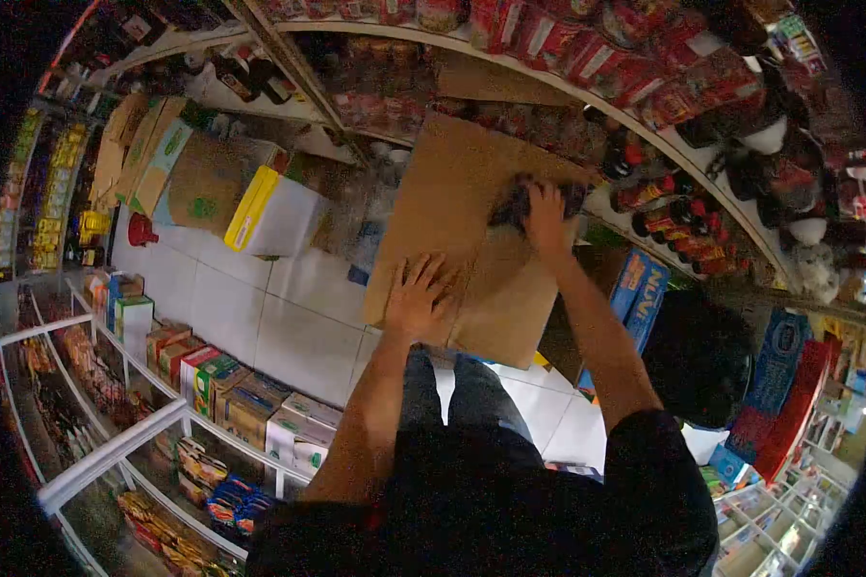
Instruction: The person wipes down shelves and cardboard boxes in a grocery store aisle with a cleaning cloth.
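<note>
A large sheet of brown cardboard (pixel 500 288), possibly the top of a flat box, lies tilted in front of my body. My left hand (pixel 417 298) rests flat on its near left part, fingers spread, with nothing in it. Farther up and to the right, my right hand (pixel 547 216) is on a dark crumpled cloth (pixel 511 204) that lies against the cardboard. Its fingers bend over the cloth and partly hide it. The cloth is blurred, so its exact kind is hard to make out.
Shelves of red packets (pixel 597 62) and bottles (pixel 683 226) curve along the far side. Open cartons (pixel 202 173) and a white-and-yellow box (pixel 274 213) stand left on the tiled floor (pixel 221 298). A glass display case (pixel 115 457) is near left; a blue box (pixel 635 298) stands right.
</note>
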`<state>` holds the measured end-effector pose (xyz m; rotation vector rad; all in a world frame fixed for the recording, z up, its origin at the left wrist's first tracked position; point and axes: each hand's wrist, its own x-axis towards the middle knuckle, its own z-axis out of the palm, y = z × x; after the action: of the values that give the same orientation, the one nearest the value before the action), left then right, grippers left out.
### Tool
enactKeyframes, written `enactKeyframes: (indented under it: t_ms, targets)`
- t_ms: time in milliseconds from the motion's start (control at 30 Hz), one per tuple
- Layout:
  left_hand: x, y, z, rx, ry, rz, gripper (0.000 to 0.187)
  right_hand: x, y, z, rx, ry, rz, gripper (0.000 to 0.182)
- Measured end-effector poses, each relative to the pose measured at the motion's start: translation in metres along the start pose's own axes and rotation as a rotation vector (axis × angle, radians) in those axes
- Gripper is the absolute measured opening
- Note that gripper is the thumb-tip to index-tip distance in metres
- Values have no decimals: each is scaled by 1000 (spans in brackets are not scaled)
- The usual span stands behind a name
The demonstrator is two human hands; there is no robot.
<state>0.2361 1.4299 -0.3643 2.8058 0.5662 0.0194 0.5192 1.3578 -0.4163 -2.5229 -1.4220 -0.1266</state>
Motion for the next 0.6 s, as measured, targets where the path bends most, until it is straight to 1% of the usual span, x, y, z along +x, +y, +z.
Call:
enactKeyframes:
  t_ms: [67,133,200,233,300,333,400,467,500,533,567,600]
  targets:
    - [0,-2,3,-16,-4,-28,51,33,14,10,-101,43,-68,58]
    - [-8,0,5,-31,-39,-56,51,63,-1,-5,-21,14,5,56]
    - [-3,-3,6,93,-77,-64,45,94,2,4,-69,-101,80,65]
    - [-4,-6,7,93,-98,-68,45,91,-3,-1,-59,-118,85,65]
    - [-2,-5,11,-47,67,-31,45,82,-15,-11,39,22,127,62]
    - [-1,-5,12,-55,63,-34,45,69,-19,-11,34,13,126,62]
    - [-2,-7,9,50,-13,-12,46,31,-28,-15,144,127,30,60]
    - [-1,-3,5,27,-8,-22,47,-25,-42,-13,80,-56,34,58]
    - [0,-2,3,13,-2,-31,47,-46,-59,-33,55,-213,-1,59]
    - [0,-2,3,11,6,-31,47,-85,-68,-26,156,-150,-40,55]
    - [-1,-2,3,22,2,-34,47,-111,-89,-58,221,-323,-42,49]
    - [-1,-1,3,33,-2,-35,48,-143,-103,-66,183,-419,-19,46]
